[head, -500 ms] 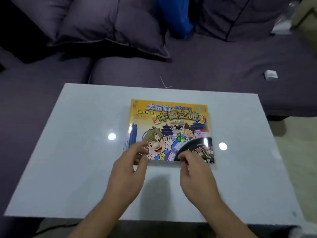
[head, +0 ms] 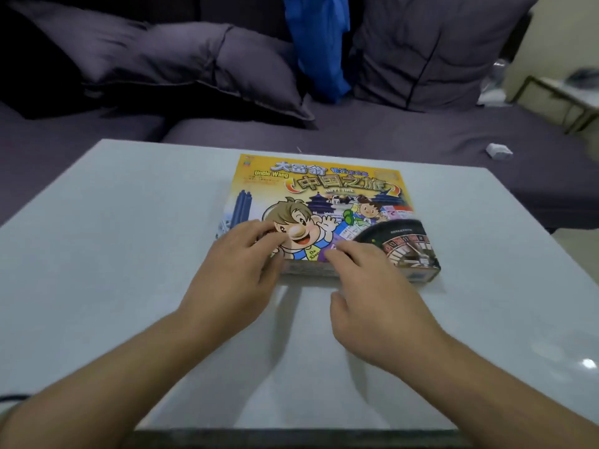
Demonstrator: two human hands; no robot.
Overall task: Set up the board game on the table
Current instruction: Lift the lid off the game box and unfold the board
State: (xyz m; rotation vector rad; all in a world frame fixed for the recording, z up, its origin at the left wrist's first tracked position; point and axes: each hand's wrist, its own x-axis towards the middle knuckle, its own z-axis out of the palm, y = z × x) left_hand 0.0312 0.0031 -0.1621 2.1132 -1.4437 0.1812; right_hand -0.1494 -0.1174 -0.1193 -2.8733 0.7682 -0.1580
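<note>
Yellow cardboard faces you: the board game box [head: 324, 202] lies flat and closed on the pale desk [head: 113, 238], a little toward 1 o'clock from the desk's middle, its far edge close to the desk's 12 o'clock rim. Its lid shows cartoon children, blue towers at the 9 o'clock side and a roulette wheel in the 5 o'clock corner.

Your left hand [head: 236, 280] reaches in from 7 o'clock. Its fingers [head: 259, 230] are bent down over the lid near the box's 7 o'clock corner, tips resting on the cartoon face, and the thumb sits against the near side of the box. They look loosely curled rather than clamped; whether they truly grip the edge you cannot tell from this view.

Your right hand [head: 376, 296] comes in from 5 o'clock. Its fingers [head: 350, 254] lie fairly straight along the near edge of the lid, touching it just beside the roulette wheel, with the thumb apart on the desk side, holding nothing.

Beyond the desk at 12 o'clock stands a dark grey sofa [head: 405, 134] with a large cushion [head: 181, 63] at 11 o'clock and a blue cloth [head: 317, 43] hanging between the back pads. A small white object [head: 499, 151] lies on the seat at 2 o'clock, well apart from the box.
</note>
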